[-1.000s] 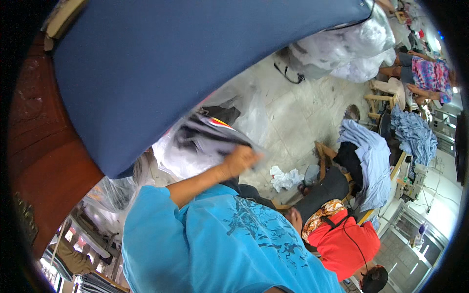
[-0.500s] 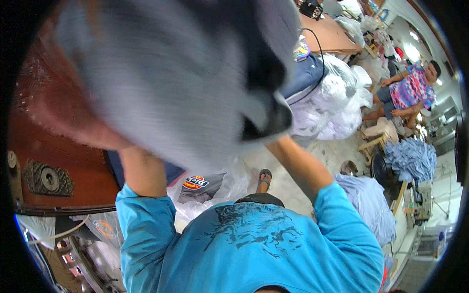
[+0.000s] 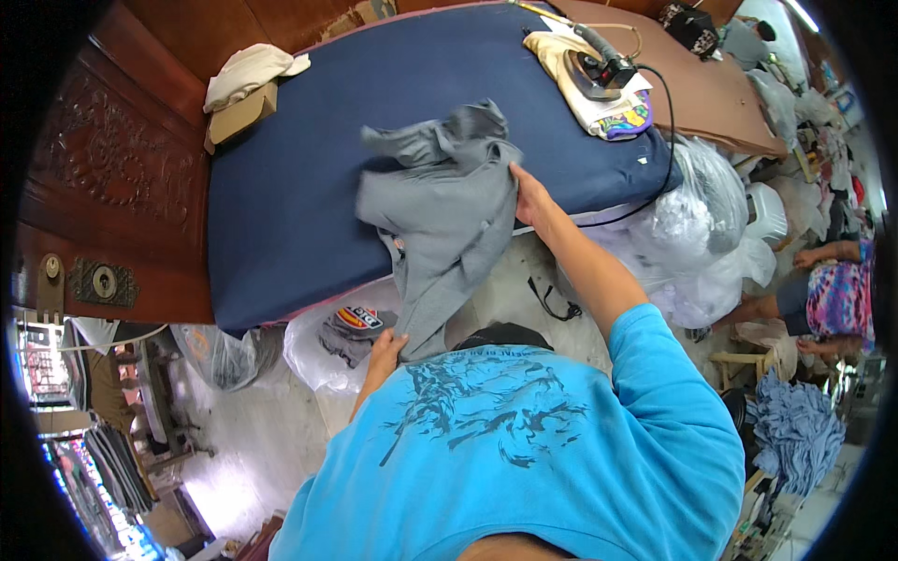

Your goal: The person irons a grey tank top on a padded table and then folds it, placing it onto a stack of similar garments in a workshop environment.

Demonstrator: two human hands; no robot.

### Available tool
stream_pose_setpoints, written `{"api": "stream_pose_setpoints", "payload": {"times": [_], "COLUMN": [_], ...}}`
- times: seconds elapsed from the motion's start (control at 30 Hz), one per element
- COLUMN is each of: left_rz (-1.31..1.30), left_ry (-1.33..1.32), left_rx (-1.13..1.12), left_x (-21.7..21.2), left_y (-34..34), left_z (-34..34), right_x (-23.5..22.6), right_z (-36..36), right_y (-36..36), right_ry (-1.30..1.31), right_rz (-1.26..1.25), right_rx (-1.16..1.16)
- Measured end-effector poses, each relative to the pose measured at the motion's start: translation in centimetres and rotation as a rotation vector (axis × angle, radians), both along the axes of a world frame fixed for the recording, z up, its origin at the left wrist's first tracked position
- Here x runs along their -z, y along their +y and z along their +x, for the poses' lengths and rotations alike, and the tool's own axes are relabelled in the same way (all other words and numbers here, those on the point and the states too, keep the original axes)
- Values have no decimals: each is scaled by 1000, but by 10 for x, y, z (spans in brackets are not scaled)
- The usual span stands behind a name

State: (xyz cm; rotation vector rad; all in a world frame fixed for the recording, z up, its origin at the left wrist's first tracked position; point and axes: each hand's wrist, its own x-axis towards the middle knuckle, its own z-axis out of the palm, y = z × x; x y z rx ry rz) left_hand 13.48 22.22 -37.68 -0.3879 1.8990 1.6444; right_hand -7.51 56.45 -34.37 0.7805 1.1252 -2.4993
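A crumpled grey garment spreads over the front edge of the dark blue padded table, with its lower part hanging toward my body. My right hand is closed on its right edge, above the table's front edge. Lower down, near my waist, my left hand pinches the hanging end of the cloth. Folds hide the garment's exact kind; a small orange patch shows on it.
An iron with a black cord rests on a cloth pad at the table's far right. A cardboard box with white cloth stands far left. Clear plastic bags bulge at right; another bag lies below the table. A person is at far right.
The grey garment has come down from close in front of the view onto the table. Both hands have lowered with it, my left hand now near my waist.
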Motion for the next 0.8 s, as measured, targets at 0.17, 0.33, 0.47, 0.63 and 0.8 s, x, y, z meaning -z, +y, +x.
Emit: {"api": "stream_pose_setpoints", "payload": {"times": [0.17, 0.33, 0.47, 0.63, 0.8], "left_rz": [-652, -761, -787, -1019, -1210], "left_ry": [783, 1058, 1087, 749, 406], "left_rx": [-181, 107, 132, 124, 639], "left_x": [4, -76, -81, -84, -81], "left_y": [18, 67, 97, 119, 92], "left_z": [19, -103, -227, -345, -374], "right_x": [20, 14, 9, 1, -22], "right_z": [10, 9, -6, -63, -121], "right_y": [14, 9, 23, 45, 23], "right_ry": [132, 242, 172, 95, 105], "right_rz": [-60, 208, 88, 700, 1520], "right_rx": [-19, -26, 18, -7, -197]}}
